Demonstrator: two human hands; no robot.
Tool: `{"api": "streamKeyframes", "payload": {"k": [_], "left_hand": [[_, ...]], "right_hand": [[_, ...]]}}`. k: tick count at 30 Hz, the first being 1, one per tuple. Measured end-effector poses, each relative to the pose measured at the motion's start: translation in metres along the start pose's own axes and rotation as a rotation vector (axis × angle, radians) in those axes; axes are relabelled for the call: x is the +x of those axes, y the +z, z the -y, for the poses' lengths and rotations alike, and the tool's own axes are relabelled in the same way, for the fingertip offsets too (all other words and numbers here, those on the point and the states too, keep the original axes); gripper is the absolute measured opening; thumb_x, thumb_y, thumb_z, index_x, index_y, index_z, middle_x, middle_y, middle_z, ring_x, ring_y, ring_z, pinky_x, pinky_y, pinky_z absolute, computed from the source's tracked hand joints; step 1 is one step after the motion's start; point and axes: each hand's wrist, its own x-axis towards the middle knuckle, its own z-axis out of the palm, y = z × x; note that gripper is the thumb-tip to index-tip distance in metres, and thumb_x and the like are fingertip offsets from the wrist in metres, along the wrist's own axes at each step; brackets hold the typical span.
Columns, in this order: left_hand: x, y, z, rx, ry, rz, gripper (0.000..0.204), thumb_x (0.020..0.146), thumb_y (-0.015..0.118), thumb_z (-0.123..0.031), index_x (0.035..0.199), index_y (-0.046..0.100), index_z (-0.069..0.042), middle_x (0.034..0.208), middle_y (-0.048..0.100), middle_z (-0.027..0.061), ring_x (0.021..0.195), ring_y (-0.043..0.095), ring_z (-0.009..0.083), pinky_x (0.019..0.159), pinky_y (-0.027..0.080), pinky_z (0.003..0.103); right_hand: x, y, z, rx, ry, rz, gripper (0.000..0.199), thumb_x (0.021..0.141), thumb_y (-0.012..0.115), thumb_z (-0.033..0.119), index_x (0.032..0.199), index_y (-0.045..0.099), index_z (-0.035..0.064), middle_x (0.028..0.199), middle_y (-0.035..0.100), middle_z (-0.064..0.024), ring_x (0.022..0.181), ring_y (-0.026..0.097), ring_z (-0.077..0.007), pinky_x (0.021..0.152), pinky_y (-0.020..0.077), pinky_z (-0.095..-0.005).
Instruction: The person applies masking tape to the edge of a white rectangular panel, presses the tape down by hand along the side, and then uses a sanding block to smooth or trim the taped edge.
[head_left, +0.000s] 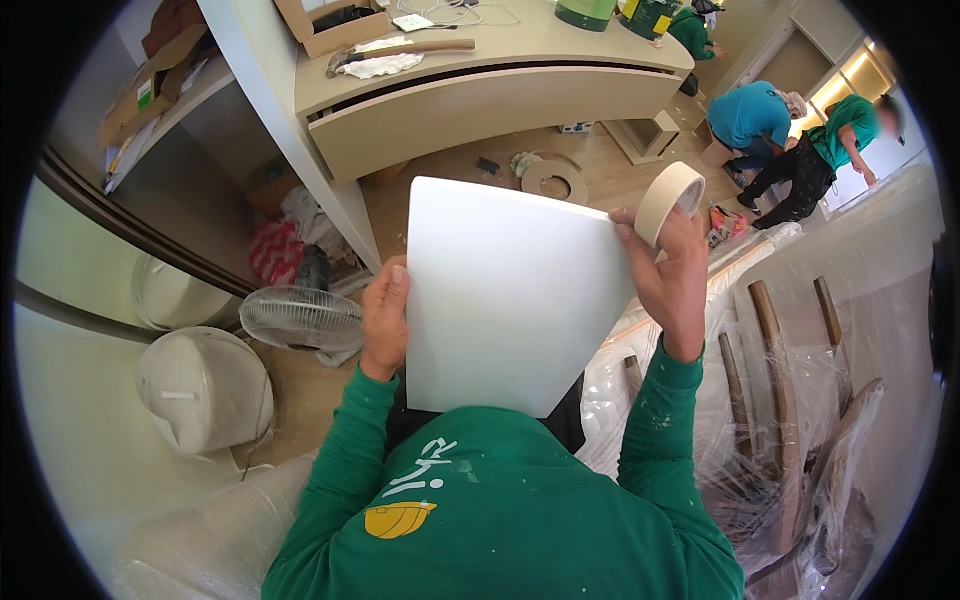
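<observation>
A flat white panel point(510, 300) is held up in front of my green shirt, tilted so its broad face shows. My left hand point(385, 318) grips its left edge, thumb on the near face and the other fingers hidden behind. At the upper right corner, my right hand point(665, 270) pinches the panel between thumb and fingers. A roll of cream masking tape point(662, 200) hangs on the fingers of that same hand, which pass through its ring.
Ahead stands a beige desk point(500, 110) with a hammer point(400, 52) and green paint cans point(588, 12). A fan point(303, 318) stands at left, beside a round pouf point(205, 390). Plastic-wrapped furniture point(790, 400) fills the right. Co-workers point(750, 120) are at the far right.
</observation>
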Motion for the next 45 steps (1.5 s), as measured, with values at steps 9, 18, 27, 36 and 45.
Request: {"api": "streamKeyframes", "payload": {"k": [9,18,27,36,45], "left_hand": [[0.035,0.059,-0.117,1.293,0.937,0.152,0.041,0.095,0.070,-0.016,0.134,0.064,-0.005,0.137,0.067,0.0114,0.131,0.061,0.0277,0.115,0.039,0.044],[0.042,0.076,-0.138,1.460,0.790,0.373,0.035,0.093,0.072,-0.014,0.127,0.070,-0.008,0.132,0.072,0.0072,0.123,0.067,0.0251,0.115,0.043,0.048],[0.045,0.046,-0.180,1.659,0.026,0.146,0.031,0.105,0.061,-0.025,0.121,0.072,-0.002,0.123,0.074,0.0143,0.108,0.072,0.0316,0.103,0.052,0.044],[0.054,0.028,-0.117,0.697,0.357,0.257,0.032,0.108,0.055,-0.018,0.130,0.068,0.002,0.124,0.073,0.0137,0.113,0.069,0.0212,0.100,0.052,0.033],[0.042,0.019,-0.111,0.470,0.200,0.189,0.032,0.109,0.052,-0.016,0.129,0.068,0.002,0.127,0.073,0.0137,0.118,0.067,0.0216,0.106,0.049,0.033]], "right_hand": [[-0.006,-0.011,0.014,0.045,-0.015,-0.021,0.011,0.088,0.076,0.008,0.099,0.079,0.0086,0.095,0.072,-0.0043,0.094,0.063,-0.0266,0.095,0.0417,-0.0419],[-0.015,-0.020,0.010,0.055,-0.042,-0.036,0.016,0.084,0.078,0.004,0.100,0.079,0.0089,0.095,0.073,-0.0043,0.098,0.066,-0.0261,0.099,0.0418,-0.0442],[-0.018,-0.023,0.007,0.097,-0.018,-0.018,0.017,0.084,0.077,0.002,0.100,0.079,0.0075,0.099,0.075,-0.0054,0.101,0.066,-0.0277,0.101,0.0422,-0.0449],[-0.024,-0.027,0.004,0.142,0.035,-0.025,0.016,0.084,0.077,0.000,0.098,0.080,0.0065,0.099,0.074,-0.0072,0.099,0.066,-0.0288,0.099,0.0441,-0.0420],[-0.011,-0.026,0.003,0.349,0.056,0.072,0.013,0.087,0.076,0.003,0.099,0.080,0.0061,0.098,0.078,-0.0079,0.096,0.068,-0.0267,0.094,0.0456,-0.0381]]}}
